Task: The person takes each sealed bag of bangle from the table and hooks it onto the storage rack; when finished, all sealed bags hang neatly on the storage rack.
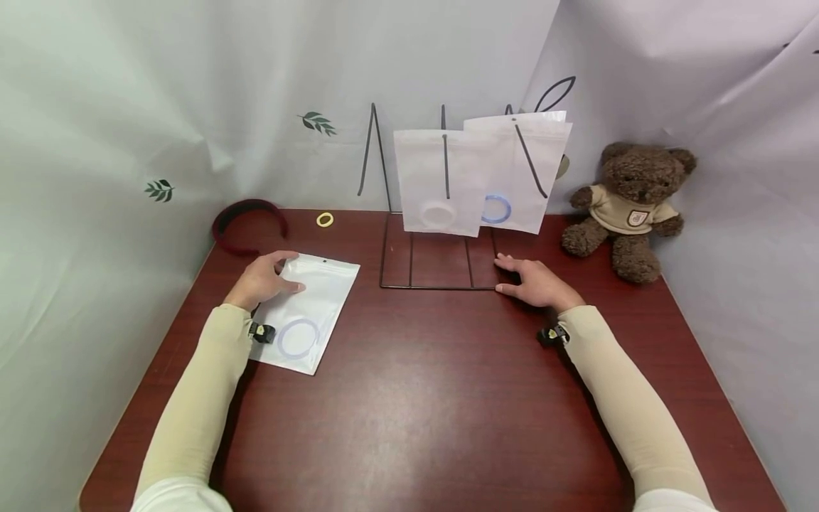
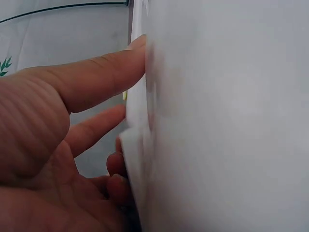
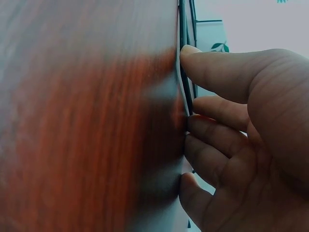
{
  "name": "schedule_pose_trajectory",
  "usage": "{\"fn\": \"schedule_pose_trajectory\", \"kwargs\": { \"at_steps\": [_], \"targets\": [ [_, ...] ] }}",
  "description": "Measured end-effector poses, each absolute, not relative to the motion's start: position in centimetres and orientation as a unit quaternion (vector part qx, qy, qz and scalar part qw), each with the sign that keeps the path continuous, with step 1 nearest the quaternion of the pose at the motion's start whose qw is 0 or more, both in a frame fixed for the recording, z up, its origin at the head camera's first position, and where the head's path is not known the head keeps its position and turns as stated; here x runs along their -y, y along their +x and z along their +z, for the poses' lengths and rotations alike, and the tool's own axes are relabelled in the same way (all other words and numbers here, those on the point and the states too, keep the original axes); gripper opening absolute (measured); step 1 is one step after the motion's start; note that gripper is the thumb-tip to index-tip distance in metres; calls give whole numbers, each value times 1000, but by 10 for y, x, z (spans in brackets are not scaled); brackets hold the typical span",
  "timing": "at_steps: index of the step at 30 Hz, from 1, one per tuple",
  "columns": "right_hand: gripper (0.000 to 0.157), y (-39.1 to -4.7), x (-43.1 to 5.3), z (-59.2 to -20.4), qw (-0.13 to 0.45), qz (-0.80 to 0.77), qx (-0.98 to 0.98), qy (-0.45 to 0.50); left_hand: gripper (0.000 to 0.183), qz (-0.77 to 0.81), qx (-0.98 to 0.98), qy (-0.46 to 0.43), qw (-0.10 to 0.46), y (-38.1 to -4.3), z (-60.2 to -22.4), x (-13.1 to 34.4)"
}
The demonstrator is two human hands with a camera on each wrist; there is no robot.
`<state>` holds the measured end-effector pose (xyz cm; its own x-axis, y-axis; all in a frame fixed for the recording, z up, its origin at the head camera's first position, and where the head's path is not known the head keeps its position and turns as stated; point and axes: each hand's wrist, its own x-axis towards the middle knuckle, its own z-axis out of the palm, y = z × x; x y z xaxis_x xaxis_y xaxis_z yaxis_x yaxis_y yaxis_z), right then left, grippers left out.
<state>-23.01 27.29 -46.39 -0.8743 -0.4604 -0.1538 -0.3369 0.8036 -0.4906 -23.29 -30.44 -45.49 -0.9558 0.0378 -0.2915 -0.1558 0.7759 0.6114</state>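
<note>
Glossy flat pouch (image 1: 310,306) under left hand (image 1: 264,279).

Pouch (image 1: 310,313) front left on table (image 1: 422,398), wire rack (image 1: 438,242) behind centre holding 2 pouches (image 1: 480,181), teddy bear (image 1: 630,206) right.

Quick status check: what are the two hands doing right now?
Left hand flat on the white pouch. Right hand resting on the table at the wire rack's corner. Nothing between them.

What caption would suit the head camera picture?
Left hand rests on a flat white pouch; right hand touches the wire rack.
</note>
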Motion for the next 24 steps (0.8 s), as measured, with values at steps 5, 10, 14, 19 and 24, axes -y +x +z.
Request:
{"fn": "schedule_pose_trajectory", "kwargs": {
  "at_steps": [5,10,14,19,24],
  "targets": [
    [70,-231,-272,-463,135,-230,-941,-210,84,359,-925,-20,126,-231,-452,303],
    [69,-231,-272,-466,129,-228,-941,-215,82,387,-914,4,126,-229,-453,306],
    [70,-231,-272,-466,128,-227,-941,-217,77,407,-906,18,113,-227,-450,306],
    [69,-230,-272,-465,131,-235,-940,-212,62,431,-900,4,65,-227,-443,302],
    [70,-230,-272,-464,134,-232,-940,-211,52,436,-899,-8,39,-224,-434,298]
  ]
}}
